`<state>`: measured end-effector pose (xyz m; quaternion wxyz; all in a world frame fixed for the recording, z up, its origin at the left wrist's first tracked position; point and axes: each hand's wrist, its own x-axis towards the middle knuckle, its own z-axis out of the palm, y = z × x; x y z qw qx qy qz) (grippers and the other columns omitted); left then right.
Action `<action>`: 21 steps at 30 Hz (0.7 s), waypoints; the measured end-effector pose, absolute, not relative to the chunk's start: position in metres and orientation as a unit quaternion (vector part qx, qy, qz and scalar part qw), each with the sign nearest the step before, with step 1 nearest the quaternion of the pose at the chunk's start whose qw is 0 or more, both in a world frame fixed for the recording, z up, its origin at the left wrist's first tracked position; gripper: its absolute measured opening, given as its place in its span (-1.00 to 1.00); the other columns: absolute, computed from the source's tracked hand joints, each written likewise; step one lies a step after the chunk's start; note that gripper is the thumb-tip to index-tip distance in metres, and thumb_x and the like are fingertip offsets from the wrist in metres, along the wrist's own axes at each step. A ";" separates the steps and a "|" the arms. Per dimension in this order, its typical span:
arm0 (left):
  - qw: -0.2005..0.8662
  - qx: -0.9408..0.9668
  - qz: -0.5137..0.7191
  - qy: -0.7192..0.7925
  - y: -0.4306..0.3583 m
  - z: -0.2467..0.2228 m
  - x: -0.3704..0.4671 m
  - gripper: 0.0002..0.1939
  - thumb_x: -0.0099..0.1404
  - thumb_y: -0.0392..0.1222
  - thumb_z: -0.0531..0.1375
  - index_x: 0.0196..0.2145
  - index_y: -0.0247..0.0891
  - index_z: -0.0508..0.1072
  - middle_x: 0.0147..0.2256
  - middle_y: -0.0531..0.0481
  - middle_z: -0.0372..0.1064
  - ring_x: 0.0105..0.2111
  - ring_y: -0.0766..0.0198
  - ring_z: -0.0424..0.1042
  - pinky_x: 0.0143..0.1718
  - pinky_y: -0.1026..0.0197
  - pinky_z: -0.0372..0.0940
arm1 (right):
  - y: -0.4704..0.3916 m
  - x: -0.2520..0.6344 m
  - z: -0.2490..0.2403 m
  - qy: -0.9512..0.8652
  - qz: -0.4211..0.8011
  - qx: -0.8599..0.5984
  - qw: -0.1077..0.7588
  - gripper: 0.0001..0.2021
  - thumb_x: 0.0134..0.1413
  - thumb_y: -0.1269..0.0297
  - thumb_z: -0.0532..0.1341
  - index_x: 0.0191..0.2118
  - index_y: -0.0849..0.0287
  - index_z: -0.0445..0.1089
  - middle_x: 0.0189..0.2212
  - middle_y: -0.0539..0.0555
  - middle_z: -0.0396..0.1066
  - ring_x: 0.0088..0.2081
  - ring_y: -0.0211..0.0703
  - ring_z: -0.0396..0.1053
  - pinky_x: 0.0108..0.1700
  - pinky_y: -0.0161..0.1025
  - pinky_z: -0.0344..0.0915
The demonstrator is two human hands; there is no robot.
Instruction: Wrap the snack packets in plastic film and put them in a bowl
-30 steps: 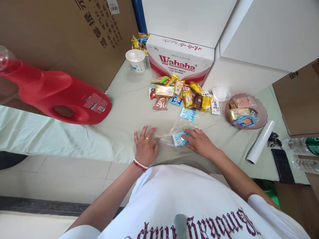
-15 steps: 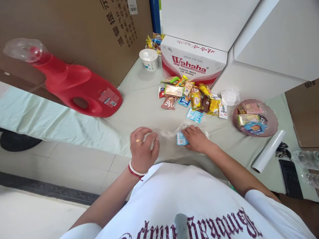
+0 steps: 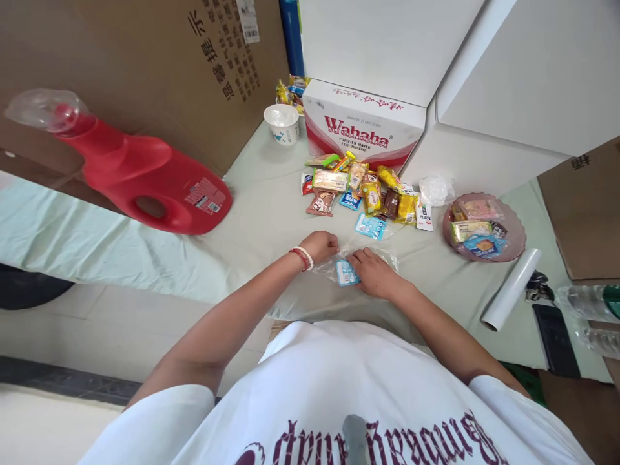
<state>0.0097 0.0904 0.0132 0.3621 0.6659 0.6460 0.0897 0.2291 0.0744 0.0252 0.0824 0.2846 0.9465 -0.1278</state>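
Observation:
A small blue-and-white snack packet (image 3: pixel 347 273) lies on a crumpled sheet of clear plastic film (image 3: pixel 390 258) at the near side of the cloth-covered table. My right hand (image 3: pixel 374 274) rests over the packet's right edge, fingers curled down onto it and the film. Just left of it, my left hand (image 3: pixel 321 245) has its fingers pinched together at the film's left edge; the fingertips are partly hidden. A second blue packet (image 3: pixel 371 226) lies beyond my hands, in front of a pile of wrapped snacks (image 3: pixel 372 197).
A Wahaha water carton (image 3: pixel 363 132) stands behind the pile, with a paper cup (image 3: pixel 282 124) to its left. A pink glass bowl (image 3: pixel 516 232) holds snacks at right, near a white roll (image 3: pixel 511 290), keys (image 3: pixel 539 287) and a black phone (image 3: pixel 556 339). A red jug (image 3: pixel 159 181) stands left.
My left hand has moved right and forward, from the air left of the film to the film's left edge, and its fingers have closed. My right hand stays on the packet.

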 end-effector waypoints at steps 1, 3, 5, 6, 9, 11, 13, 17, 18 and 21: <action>0.357 0.653 0.101 0.660 0.090 0.012 0.001 -0.85 0.21 -0.19 0.21 -0.41 -0.29 0.54 -0.46 0.03 0.50 -0.42 0.29 0.40 -0.34 0.26 0.25 | 0.075 0.230 0.024 0.946 -0.135 0.284 0.076 -0.45 0.11 0.32 0.35 0.21 0.33 0.31 0.06 0.30 0.35 0.06 0.18 0.24 0.09 -0.02 0.28; 0.332 0.621 0.123 0.699 0.090 0.011 -0.017 -0.82 0.26 -0.20 0.16 -0.36 -0.33 0.53 -0.41 -0.01 0.51 -0.41 0.28 0.40 -0.33 0.24 0.28 | 0.076 0.230 0.022 0.946 -0.147 0.282 0.068 -0.48 0.11 0.35 0.34 0.18 0.34 0.32 0.04 0.30 0.35 0.06 0.16 0.24 0.12 -0.02 0.28; 0.290 0.582 0.143 0.746 0.087 0.012 -0.033 -0.82 0.29 -0.24 0.12 -0.33 -0.36 0.50 -0.37 -0.08 0.51 -0.37 0.24 0.43 -0.28 0.19 0.31 | 0.076 0.230 0.022 0.944 -0.157 0.281 0.070 -0.49 0.10 0.36 0.35 0.16 0.35 0.32 0.03 0.30 0.35 0.06 0.15 0.24 0.14 -0.02 0.28; 0.262 0.564 0.154 0.768 0.085 0.012 -0.038 -0.83 0.30 -0.26 0.11 -0.30 -0.37 0.49 -0.33 -0.14 0.52 -0.31 0.19 0.44 -0.23 0.13 0.32 | 0.077 0.230 0.023 0.943 -0.162 0.281 0.072 -0.48 0.09 0.36 0.35 0.16 0.35 0.32 0.03 0.30 0.34 0.07 0.15 0.24 0.13 -0.02 0.29; 0.162 0.540 0.194 0.803 0.074 0.017 -0.038 -0.74 0.35 -0.29 0.09 -0.05 -0.39 0.44 -0.02 -0.37 0.46 0.02 -0.06 0.40 0.07 -0.13 0.26 | 0.078 0.228 0.025 0.941 -0.167 0.285 0.080 -0.47 0.08 0.34 0.37 0.16 0.33 0.31 0.04 0.29 0.33 0.07 0.16 0.24 0.07 -0.04 0.33; 0.126 0.593 0.215 0.766 0.065 0.021 -0.024 -0.66 0.36 -0.29 0.10 0.08 -0.30 0.40 0.15 -0.35 0.36 0.19 -0.08 0.28 0.22 -0.18 0.15 | 0.078 0.226 0.028 0.941 -0.163 0.285 0.088 -0.48 0.09 0.34 0.37 0.15 0.33 0.32 0.03 0.30 0.33 0.07 0.16 0.25 0.05 -0.05 0.34; 0.140 0.711 0.186 0.663 0.056 0.024 -0.006 -0.65 0.37 -0.27 0.12 0.09 -0.19 0.41 0.15 -0.22 0.39 0.17 0.01 0.34 0.20 -0.08 0.21 | 0.078 0.225 0.030 0.941 -0.158 0.283 0.096 -0.48 0.09 0.34 0.37 0.16 0.32 0.31 0.03 0.31 0.33 0.08 0.16 0.25 0.06 -0.04 0.34; 0.174 0.817 0.029 0.549 0.036 0.020 0.007 -0.59 0.46 -0.11 0.06 0.21 -0.16 0.37 0.16 -0.16 0.41 -0.08 0.11 0.54 -0.15 0.10 0.39 | 0.075 0.228 0.033 0.937 -0.151 0.293 0.114 -0.48 0.09 0.32 0.39 0.15 0.28 0.31 0.05 0.31 0.33 0.10 0.18 0.26 0.03 -0.05 0.37; 0.174 0.808 0.005 0.562 0.028 0.018 0.004 -0.55 0.47 -0.05 0.05 0.25 -0.15 0.35 0.21 -0.17 0.37 -0.10 0.11 0.56 -0.19 0.12 0.40 | 0.073 0.230 0.032 0.936 -0.152 0.296 0.119 -0.46 0.08 0.30 0.40 0.15 0.27 0.30 0.05 0.31 0.33 0.10 0.18 0.26 0.01 -0.05 0.37; 0.186 0.800 -0.038 0.568 -0.003 0.011 -0.010 -0.50 0.46 0.06 0.08 0.29 -0.04 0.35 0.39 -0.14 0.14 -0.07 0.09 0.57 -0.19 0.11 0.44 | 0.067 0.240 0.032 0.933 -0.160 0.299 0.123 -0.41 0.03 0.26 0.43 0.16 0.26 0.30 0.05 0.30 0.33 0.09 0.17 0.29 0.00 -0.07 0.36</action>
